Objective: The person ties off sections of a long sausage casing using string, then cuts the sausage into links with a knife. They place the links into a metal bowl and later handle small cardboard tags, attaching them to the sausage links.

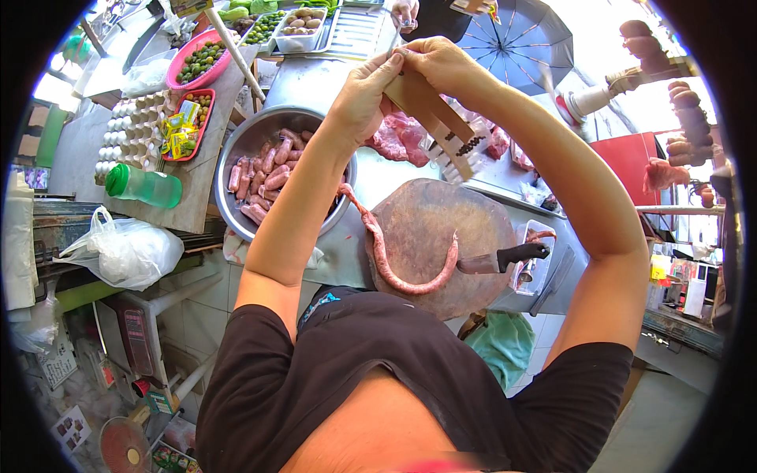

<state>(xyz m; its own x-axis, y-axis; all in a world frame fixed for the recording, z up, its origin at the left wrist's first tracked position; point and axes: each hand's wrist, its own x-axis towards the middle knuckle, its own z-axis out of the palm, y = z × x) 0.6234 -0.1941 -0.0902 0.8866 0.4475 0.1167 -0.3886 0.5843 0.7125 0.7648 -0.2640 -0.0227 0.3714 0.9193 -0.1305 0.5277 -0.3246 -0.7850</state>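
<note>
Both my arms reach forward, with my hands together above the far side of the table. My left hand (364, 96) and my right hand (448, 69) pinch the upper end of a flat brown cardboard piece (430, 106), fingertips almost touching. Its long strips hang down, and dark marks show near the lower end. Below, a raw sausage length (406, 285) curves over a round wooden chopping board (430, 206). One end of it runs to the rim of a metal basin (229, 201) of short tied sausages (264, 177). A black-handled knife (505, 258) lies on the board's right edge.
Raw meat (398, 140) lies behind the board. A clear plastic tub (532, 264) stands right of it. Egg trays (130, 134), a green bottle (146, 186) and a pink fruit basket (197, 63) are at left. Another person's hand (404, 11) shows beyond, beside an umbrella (516, 43).
</note>
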